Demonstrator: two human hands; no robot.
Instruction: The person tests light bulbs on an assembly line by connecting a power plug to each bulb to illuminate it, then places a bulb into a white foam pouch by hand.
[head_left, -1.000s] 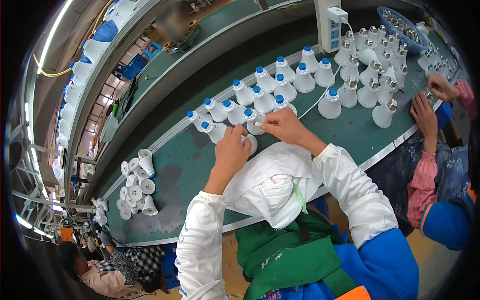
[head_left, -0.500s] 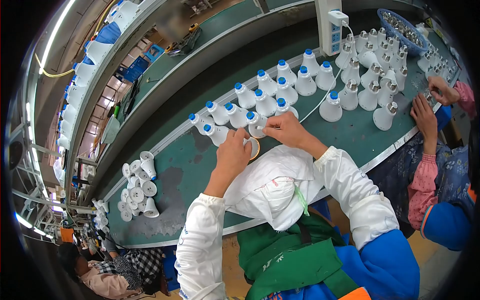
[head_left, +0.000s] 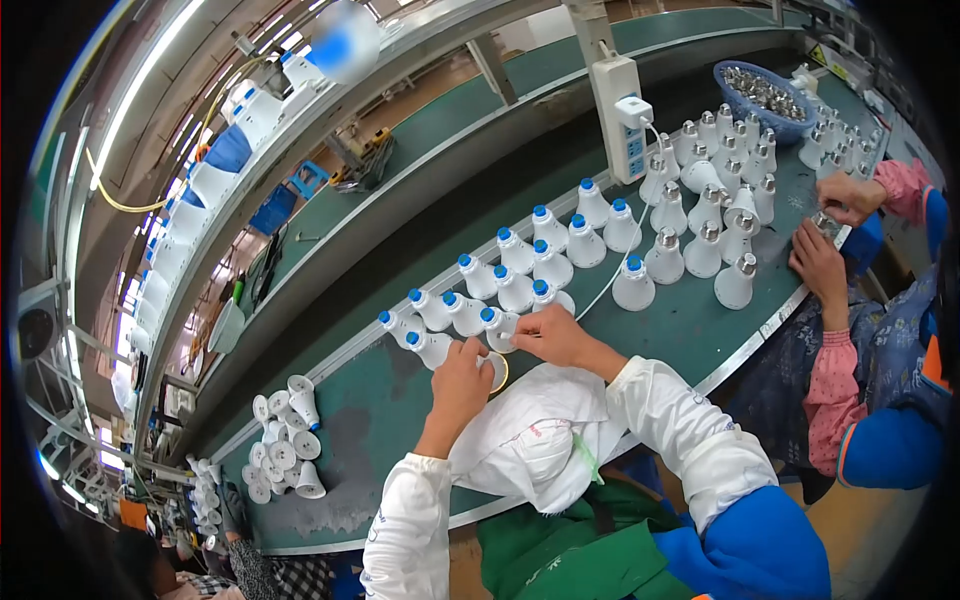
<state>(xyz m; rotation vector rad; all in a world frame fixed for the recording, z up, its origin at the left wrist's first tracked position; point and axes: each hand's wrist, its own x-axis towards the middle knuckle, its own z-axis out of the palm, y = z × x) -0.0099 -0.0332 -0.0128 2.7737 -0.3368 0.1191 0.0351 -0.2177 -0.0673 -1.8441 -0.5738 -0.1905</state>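
My left hand [head_left: 458,388] is closed at the table's near side, fingers curled against a ring-shaped thing with a yellowish rim [head_left: 500,372], whose kind I cannot make out. Just right of it, my right hand [head_left: 556,336] has thumb and fingers pinched together; what lies between them is hidden. Both hands are beside a white bulb housing with a blue cap [head_left: 498,325], standing upright at the front of a group. Behind it stand several more blue-capped bulb housings [head_left: 513,288]. Crumpled white cloth [head_left: 535,425] with a green strip lies between my forearms.
Metal-capped bulb housings [head_left: 703,248] and a blue basket of metal caps [head_left: 765,98] stand to the right. A co-worker's hands [head_left: 822,262] are at the right edge. A white cable [head_left: 607,288] runs from a power strip [head_left: 620,120]. Loose white housings [head_left: 283,455] lie left.
The camera view has shifted, so the table and both hands appear lower in the picture. My hands keep nearly the same pose beside the same bulb housing.
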